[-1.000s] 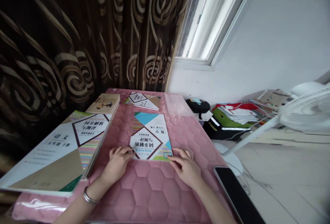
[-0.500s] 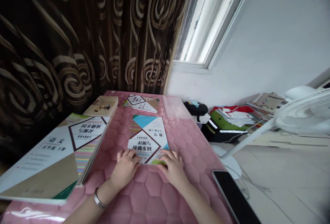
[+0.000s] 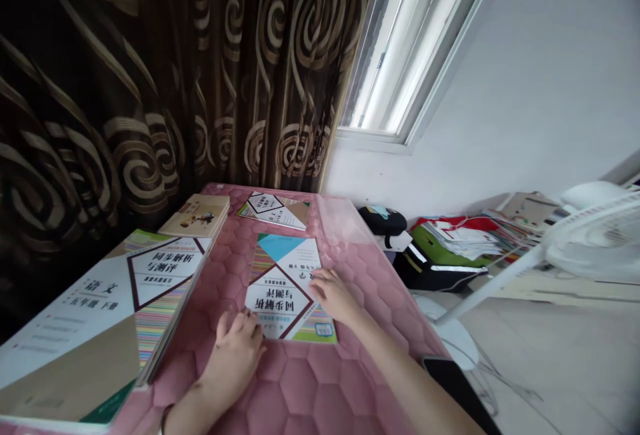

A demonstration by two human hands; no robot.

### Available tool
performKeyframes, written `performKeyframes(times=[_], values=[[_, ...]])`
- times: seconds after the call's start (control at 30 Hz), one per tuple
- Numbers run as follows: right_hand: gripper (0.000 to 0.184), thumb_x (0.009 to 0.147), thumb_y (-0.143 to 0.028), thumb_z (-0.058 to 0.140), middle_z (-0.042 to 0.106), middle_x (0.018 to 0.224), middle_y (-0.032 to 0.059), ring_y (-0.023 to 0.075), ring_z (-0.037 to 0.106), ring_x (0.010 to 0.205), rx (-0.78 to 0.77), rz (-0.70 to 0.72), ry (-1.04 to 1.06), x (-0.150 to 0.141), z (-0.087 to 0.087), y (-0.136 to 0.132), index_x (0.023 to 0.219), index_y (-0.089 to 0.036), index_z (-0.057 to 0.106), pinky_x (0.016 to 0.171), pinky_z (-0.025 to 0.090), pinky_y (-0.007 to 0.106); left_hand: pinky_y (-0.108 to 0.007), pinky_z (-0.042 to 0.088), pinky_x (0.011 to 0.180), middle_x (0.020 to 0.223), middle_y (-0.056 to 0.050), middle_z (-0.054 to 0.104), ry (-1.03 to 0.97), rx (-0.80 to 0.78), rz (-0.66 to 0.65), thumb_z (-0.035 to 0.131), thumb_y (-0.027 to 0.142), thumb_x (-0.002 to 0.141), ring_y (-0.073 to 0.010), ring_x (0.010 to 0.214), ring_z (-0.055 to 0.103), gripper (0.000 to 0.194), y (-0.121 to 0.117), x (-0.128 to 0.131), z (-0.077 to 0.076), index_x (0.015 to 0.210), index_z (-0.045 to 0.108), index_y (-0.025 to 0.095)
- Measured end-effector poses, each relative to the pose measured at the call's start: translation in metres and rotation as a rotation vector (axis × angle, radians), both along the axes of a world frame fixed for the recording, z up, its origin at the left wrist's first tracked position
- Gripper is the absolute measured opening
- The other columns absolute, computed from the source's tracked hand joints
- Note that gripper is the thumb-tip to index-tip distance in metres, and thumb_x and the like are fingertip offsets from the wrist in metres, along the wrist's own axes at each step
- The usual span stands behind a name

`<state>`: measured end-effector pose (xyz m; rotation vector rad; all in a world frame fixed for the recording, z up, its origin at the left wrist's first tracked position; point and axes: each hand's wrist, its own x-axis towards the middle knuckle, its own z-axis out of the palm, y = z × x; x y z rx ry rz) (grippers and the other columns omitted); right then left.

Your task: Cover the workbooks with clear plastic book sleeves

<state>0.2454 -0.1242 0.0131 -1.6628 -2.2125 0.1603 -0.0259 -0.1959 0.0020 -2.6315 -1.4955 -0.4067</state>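
A workbook (image 3: 280,295) with a white, blue and striped cover lies flat on the pink padded tabletop (image 3: 310,388), its print upside down to me. At its near left corner rests my left hand (image 3: 235,348), fingers loosely bent and spread, the fingertips touching the corner. My right hand (image 3: 333,293) lies over the workbook's right edge with its fingers stretched toward the cover. Neither hand has lifted the workbook. Left of it stands a stack of larger-looking workbooks (image 3: 100,328), and behind that some tan booklets (image 3: 197,213).
Another workbook (image 3: 275,210) lies at the table's far end, near a patterned curtain (image 3: 280,75). A black flat device (image 3: 455,385) sits at the right edge. Beyond the table are a white fan (image 3: 493,271) and a black and green bag (image 3: 435,265) with papers.
My right hand has moved from the workbook's near edge up to its right edge, uncovering the near right corner. My left hand has shifted slightly left and nearer. The view has tilted a little.
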Motion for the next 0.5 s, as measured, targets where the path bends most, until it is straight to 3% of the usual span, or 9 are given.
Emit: performKeyframes(times=[0.13,0.23,0.37,0.5], values=[[0.023,0.094,-0.021,0.048,0.057,0.128,0.0065,0.0192,0.050,0.117,-0.056,-0.109,-0.100,-0.011,0.001,0.074,0.108,-0.022,0.066,0.099,0.037,0.033,-0.055,0.034,0.102,0.118,-0.009,0.065,0.081,-0.026,-0.026,0.053,0.020,0.091,-0.0271,0.117,0.052,0.019,0.004,0.011,-0.003,0.100,0.069,0.023],[0.026,0.093,-0.019,0.046,0.055,0.129,0.0113,0.0230,0.048,0.121,-0.072,-0.173,-0.115,-0.013,-0.001,0.113,0.114,-0.019,0.062,0.099,0.036,0.037,-0.052,0.037,0.101,0.114,-0.008,0.066,0.080,-0.027,-0.032,0.051,0.019,0.093,-0.0256,0.115,0.053,0.019,0.008,0.011,-0.009,0.099,0.069,0.022],[0.028,0.093,-0.022,0.048,0.060,0.124,0.0119,0.0243,0.052,0.117,-0.113,-0.229,-0.129,-0.009,-0.004,0.137,0.119,-0.019,0.059,0.097,0.037,0.038,-0.050,0.039,0.100,0.110,-0.007,0.067,0.055,-0.028,-0.034,0.051,0.020,0.093,-0.0241,0.111,0.055,0.019,0.008,0.008,-0.012,0.100,0.069,0.022],[0.027,0.093,-0.025,0.050,0.062,0.123,0.0089,0.0207,0.054,0.115,-0.108,-0.241,-0.148,0.000,-0.003,0.136,0.118,-0.021,0.060,0.095,0.038,0.031,-0.050,0.038,0.100,0.107,-0.006,0.066,0.055,0.002,0.039,0.050,0.015,0.091,-0.0231,0.104,0.055,0.021,0.010,0.002,-0.005,0.096,0.070,0.023]])
